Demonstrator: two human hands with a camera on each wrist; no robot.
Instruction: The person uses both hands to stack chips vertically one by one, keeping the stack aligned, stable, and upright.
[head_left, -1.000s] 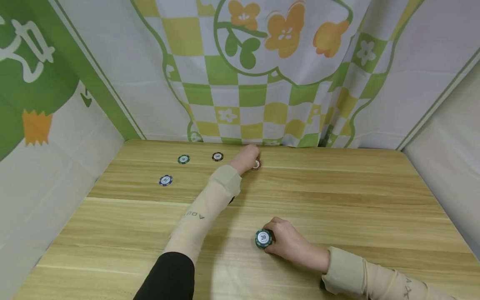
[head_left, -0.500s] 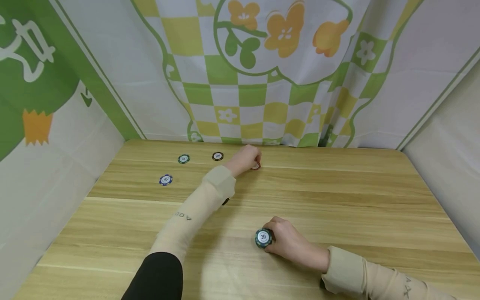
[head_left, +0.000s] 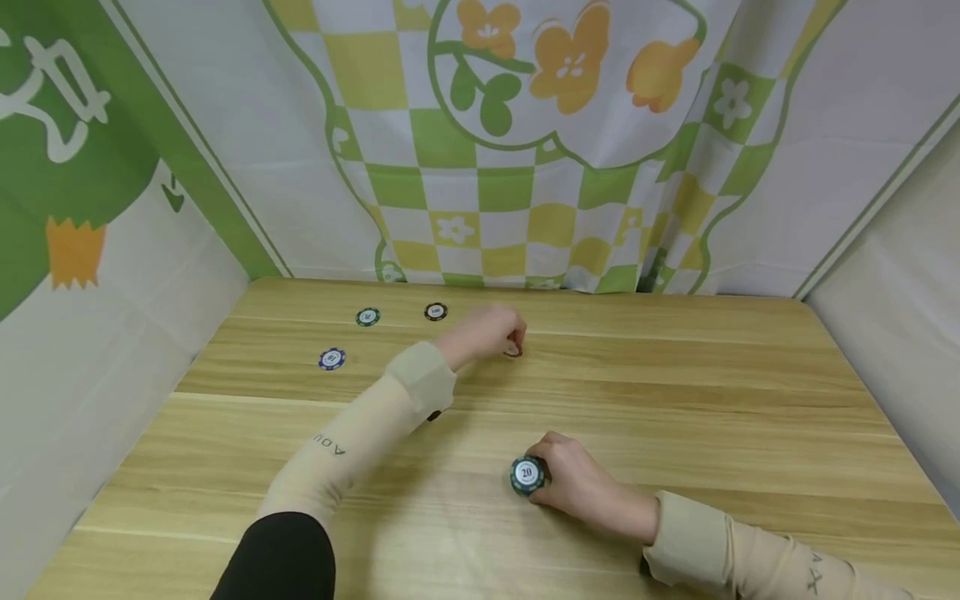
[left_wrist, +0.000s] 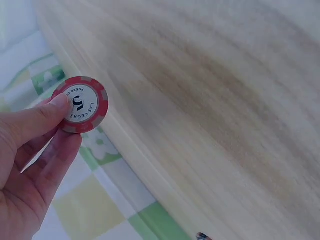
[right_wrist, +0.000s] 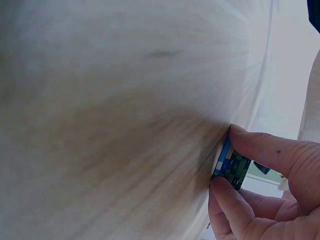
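Observation:
Near the far edge of the table, my left hand [head_left: 486, 332] pinches a red poker chip [head_left: 513, 352]. In the left wrist view the red chip shows a white face with a 5, and the thumb lies over part of it. My right hand [head_left: 576, 482] grips a short stack of poker chips [head_left: 527, 475] between thumb and fingers, nearer the front. A green chip marked 20 tops that stack. From the side, in the right wrist view, the stack [right_wrist: 232, 165] shows green chips above a blue one, close against the wood.
Single chips lie flat at the back left of the wooden table [head_left: 712, 400]: a green one [head_left: 367, 317], a black one [head_left: 436, 312] and a blue one [head_left: 332, 359]. Patterned cloth [head_left: 517, 192] hangs right behind the far edge, and cloth walls flank both sides.
The left hand has drawn back a little from the far edge, bringing the red poker chip with it, and its forearm has swung left. The right hand and its stack stay in place.

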